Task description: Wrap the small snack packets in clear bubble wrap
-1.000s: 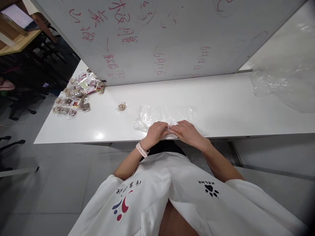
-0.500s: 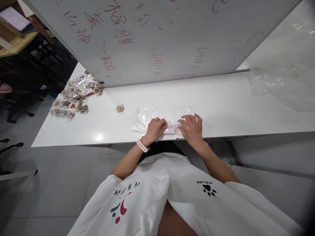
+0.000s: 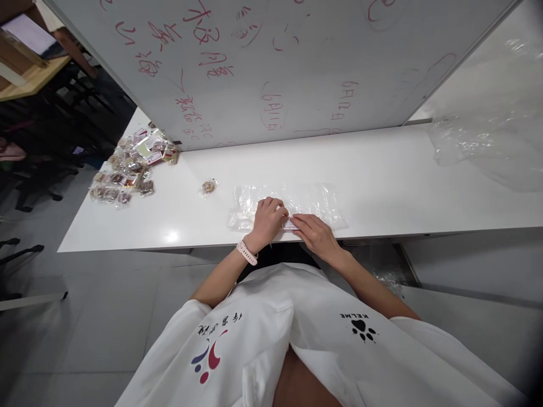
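Observation:
A clear plastic bag (image 3: pixel 322 200) lies flat near the front edge of the white table (image 3: pixel 373 175). On its lower middle is a small white label with a red-purple border (image 3: pixel 290 225), partly covered by my fingers. My left hand (image 3: pixel 269 220), with a pale pink band on the wrist, is closed, its curled fingertips pinching at the label's left end. From the other side, my right hand (image 3: pixel 316 236) has its fingers drawn together on the label's right end. The fingertips of both hands nearly meet over it. A single round wrapped snack (image 3: pixel 207 187) sits left of the bag.
A pile of small wrapped snacks (image 3: pixel 131 169) covers the table's left end. Behind the table stands a whiteboard (image 3: pixel 305 62) with red writing. Large clear plastic sheeting (image 3: pixel 470 141) lies at the right. A person's arm (image 3: pixel 74 48) shows at a wooden desk (image 3: pixel 36 79), upper left.
My right hand has moved left and down from above the bag's right part onto the label, its spread fingers now together. My left hand has stayed nearly in place.

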The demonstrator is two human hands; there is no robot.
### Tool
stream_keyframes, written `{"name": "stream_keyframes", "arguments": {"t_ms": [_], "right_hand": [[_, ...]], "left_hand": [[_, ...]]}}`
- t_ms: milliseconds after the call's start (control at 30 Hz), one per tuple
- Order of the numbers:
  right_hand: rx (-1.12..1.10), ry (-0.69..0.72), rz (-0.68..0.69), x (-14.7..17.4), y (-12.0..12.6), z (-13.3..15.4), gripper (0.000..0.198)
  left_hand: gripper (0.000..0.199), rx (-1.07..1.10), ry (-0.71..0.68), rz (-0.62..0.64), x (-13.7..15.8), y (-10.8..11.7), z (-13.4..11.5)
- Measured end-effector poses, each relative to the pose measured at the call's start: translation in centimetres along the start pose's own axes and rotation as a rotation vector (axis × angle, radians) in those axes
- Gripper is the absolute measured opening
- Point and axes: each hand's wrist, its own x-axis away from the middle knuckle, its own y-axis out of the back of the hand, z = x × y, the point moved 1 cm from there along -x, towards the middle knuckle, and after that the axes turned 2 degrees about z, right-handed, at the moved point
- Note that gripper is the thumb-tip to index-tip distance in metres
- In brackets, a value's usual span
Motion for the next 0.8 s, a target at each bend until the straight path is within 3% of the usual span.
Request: {"name": "stream_keyframes", "arguments": {"t_ms": [200, 367, 633, 800], "right_hand": [[-0.023, 0.012, 0.012, -0.8, 0.4, -0.3, 0.038], [0.050, -0.034, 0.074, -2.5, 0.7, -1.4, 0.040], [0.326, -0.159, 0.174, -6.1, 0.5, -3.8, 0.036], [0.371, -0.301, 0.250, -7.2, -0.2, -5.4, 0.038]], "left_hand": [[0.020, -0.032, -0.172, 0.000, 3.0, 0.1, -0.4], [0.023, 0.019, -0.016, 0.059, 1.7, 0.2, 1.3], [0.033, 0.012, 0.117, 0.362, -3.4, 1.6, 3.1], [0.043, -0.093, 0.256, 0.399, -4.5, 1.7, 3.9]]}}
